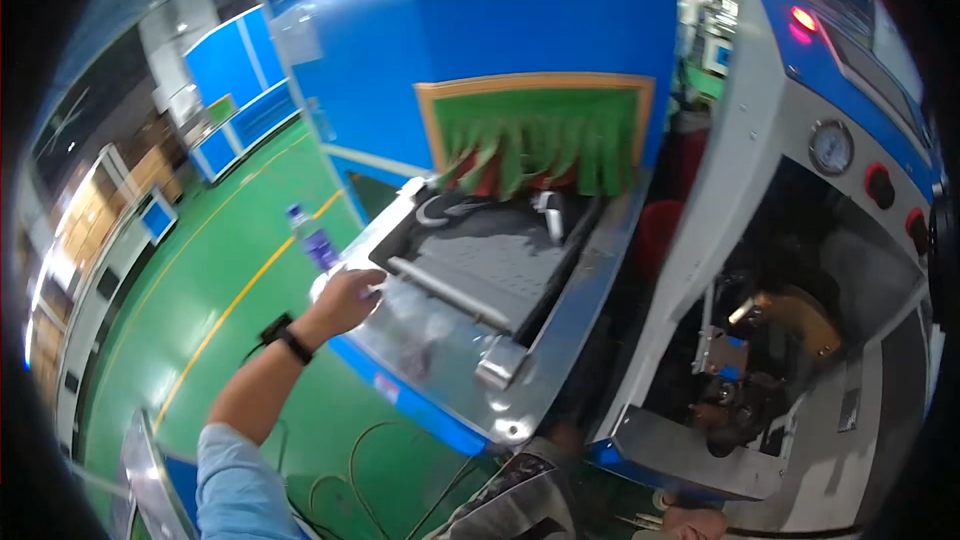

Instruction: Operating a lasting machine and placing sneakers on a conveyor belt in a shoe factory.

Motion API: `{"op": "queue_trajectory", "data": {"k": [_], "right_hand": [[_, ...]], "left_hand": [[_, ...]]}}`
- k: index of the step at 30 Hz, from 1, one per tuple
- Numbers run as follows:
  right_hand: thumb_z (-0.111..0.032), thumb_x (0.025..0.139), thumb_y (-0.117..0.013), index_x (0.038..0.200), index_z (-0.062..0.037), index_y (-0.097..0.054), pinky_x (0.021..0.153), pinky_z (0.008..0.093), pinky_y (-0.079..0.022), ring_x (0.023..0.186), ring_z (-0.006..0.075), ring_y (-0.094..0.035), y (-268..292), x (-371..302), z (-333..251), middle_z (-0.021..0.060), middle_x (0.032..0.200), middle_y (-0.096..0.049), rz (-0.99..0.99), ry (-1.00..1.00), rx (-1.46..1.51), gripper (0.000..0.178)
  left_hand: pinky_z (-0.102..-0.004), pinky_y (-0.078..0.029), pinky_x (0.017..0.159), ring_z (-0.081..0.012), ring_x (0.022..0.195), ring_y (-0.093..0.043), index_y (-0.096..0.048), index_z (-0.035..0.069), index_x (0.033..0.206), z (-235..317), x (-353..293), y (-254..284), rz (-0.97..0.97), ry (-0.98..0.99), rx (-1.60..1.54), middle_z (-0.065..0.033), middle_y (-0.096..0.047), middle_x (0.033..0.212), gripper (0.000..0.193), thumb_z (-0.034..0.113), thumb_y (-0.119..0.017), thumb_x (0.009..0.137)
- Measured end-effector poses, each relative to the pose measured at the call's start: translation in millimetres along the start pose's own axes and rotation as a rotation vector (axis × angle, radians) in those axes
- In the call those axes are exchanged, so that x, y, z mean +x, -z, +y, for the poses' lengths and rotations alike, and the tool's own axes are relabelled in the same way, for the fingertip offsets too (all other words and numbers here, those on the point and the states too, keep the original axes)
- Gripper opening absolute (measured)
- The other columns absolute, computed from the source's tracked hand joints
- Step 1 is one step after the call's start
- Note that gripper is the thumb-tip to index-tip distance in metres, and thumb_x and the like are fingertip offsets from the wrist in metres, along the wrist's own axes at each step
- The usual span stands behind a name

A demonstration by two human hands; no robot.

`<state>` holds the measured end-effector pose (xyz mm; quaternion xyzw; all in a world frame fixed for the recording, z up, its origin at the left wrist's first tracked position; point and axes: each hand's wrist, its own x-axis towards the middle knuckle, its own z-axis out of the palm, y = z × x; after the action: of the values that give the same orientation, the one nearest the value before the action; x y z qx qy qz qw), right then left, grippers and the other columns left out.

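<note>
My left hand reaches over the left edge of a metal table, its fingers curled together. Something pale shows at the fingertips, too small to name. A dark band circles that wrist. Beside the hand is the near roller of a dark conveyor belt. On the belt lie a curved black and white piece and an upright white piece. Skin at the lower edge looks like my right hand, below the grey machine. It is mostly cut off, and its fingers cannot be made out.
A green fringed curtain hangs in the blue machine's opening behind the belt. A bottle with a purple label stands left of the belt. The grey machine on the right has a round gauge and red knobs. Cables trail on the green floor.
</note>
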<state>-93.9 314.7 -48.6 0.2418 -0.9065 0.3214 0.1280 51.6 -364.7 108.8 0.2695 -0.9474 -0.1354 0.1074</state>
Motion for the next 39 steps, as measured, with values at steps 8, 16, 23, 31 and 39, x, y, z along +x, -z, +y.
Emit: {"op": "queue_trajectory", "data": {"k": [8,16,23,31,39], "right_hand": [[-0.016,0.098,-0.058,0.095,-0.0016,-0.073,0.086,0.0465,-0.054,0.088,0.0326,-0.067,-24.7,25.1,-1.8,0.0167,0.093,-0.072,0.02,-0.008,-0.116,0.021],[-0.018,0.098,-0.059,0.091,-0.0008,-0.072,0.08,0.0451,-0.054,0.077,0.0316,-0.065,-34.2,48.5,-14.2,0.0132,0.083,-0.07,0.026,0.045,-0.088,0.023],[-0.023,0.097,-0.065,0.124,-0.0035,-0.067,0.09,0.0458,-0.055,0.102,0.0302,-0.067,-34.2,17.4,-26.5,0.0152,0.113,-0.07,-0.346,-0.216,0.176,0.034],[-0.043,0.099,-0.056,0.159,-0.0144,-0.02,0.11,0.045,-0.036,0.131,0.0279,-0.044,-28.2,43.1,-152.0,0.015,0.156,-0.034,-0.233,-0.451,1.164,0.075],[-0.052,0.096,-0.057,0.155,-0.0069,-0.029,0.109,0.042,-0.036,0.133,0.0328,-0.043,7.0,8.4,-160.2,0.0147,0.155,-0.036,0.045,-0.215,1.083,0.079]], "left_hand": [[-0.0473,-0.048,0.098,-0.0456,0.116,-0.06,-0.031,-0.004,0.146,136.8,302.9,-219.4,0.131,0.399,-0.546,-0.0395,-0.055,0.125,0.1,0.059,-0.072,0.081],[-0.0432,-0.055,0.084,-0.0343,0.097,-0.068,-0.042,0.006,0.146,87.4,248.6,-186.9,0.12,0.206,-0.771,-0.0216,-0.065,0.119,0.063,0.026,-0.065,0.091],[-0.0381,-0.041,0.109,-0.0241,0.125,-0.055,-0.039,-0.005,0.146,110.1,-9.7,-107.2,0.014,0.119,-1.421,-0.0157,-0.055,0.139,0.06,0.013,-0.064,0.094],[-0.045,-0.038,0.108,-0.0301,0.131,-0.047,-0.053,0.011,0.139,268.5,-203.8,-109.4,-0.343,-0.217,-1.65,-0.0173,-0.045,0.147,0.056,0.007,-0.071,0.086],[-0.0322,-0.051,0.075,-0.0159,0.085,-0.059,-0.05,-0.001,0.13,328.8,-209.8,-125.8,-0.701,0.015,-1.668,-0.0021,-0.063,0.104,0.057,0.027,-0.075,0.088]]}}
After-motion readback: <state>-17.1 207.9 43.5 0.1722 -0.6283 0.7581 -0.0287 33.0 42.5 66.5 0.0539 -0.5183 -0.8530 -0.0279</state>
